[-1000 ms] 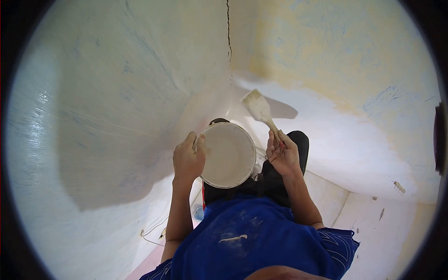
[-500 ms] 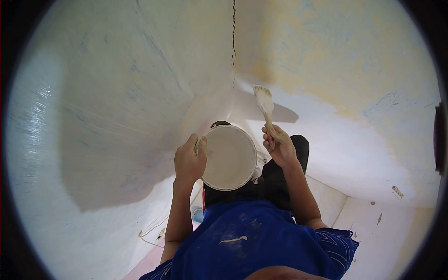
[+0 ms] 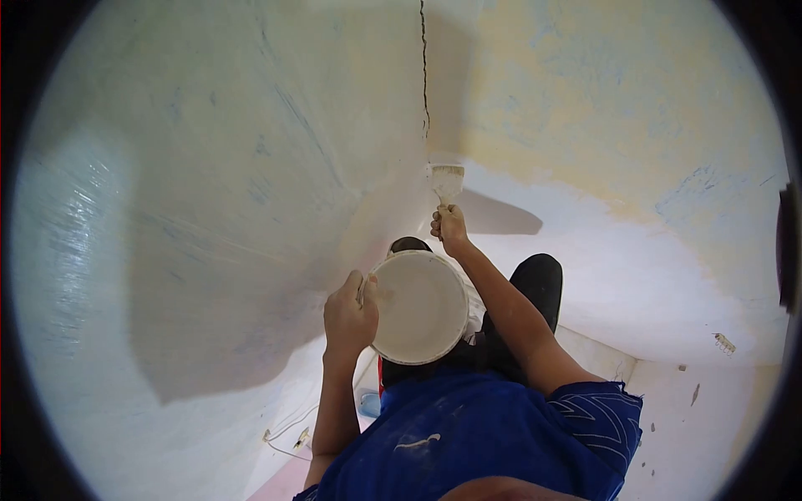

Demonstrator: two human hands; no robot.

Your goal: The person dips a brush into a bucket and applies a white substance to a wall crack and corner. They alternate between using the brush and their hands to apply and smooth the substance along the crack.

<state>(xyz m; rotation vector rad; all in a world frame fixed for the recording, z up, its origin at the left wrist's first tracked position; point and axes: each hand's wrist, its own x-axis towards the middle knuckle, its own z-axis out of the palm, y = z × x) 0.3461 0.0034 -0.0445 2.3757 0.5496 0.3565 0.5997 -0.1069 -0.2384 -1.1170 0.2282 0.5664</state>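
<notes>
My right hand [image 3: 451, 227] is closed round the handle of a wide paintbrush [image 3: 449, 182], arm stretched forward. The bristles point away from me and overlap the wall corner, just below the end of a dark crack [image 3: 425, 75]. White paint coats the brush head. My left hand [image 3: 350, 313] grips the left rim of a round white bucket [image 3: 420, 309], thumb over the edge. Pale paint shows inside the bucket, which I hold in front of my body above my legs.
Walls meet at the corner ahead: a greenish, streaked left wall [image 3: 217, 192] and a right wall [image 3: 618, 125] with yellow above and white below. My dark shoe [image 3: 539, 284] stands at right. A white cable [image 3: 288, 426] hangs at lower left.
My right hand has moved forward and left, bringing the brush from beside the corner to the corner itself. The bucket sits slightly lower and further right in view.
</notes>
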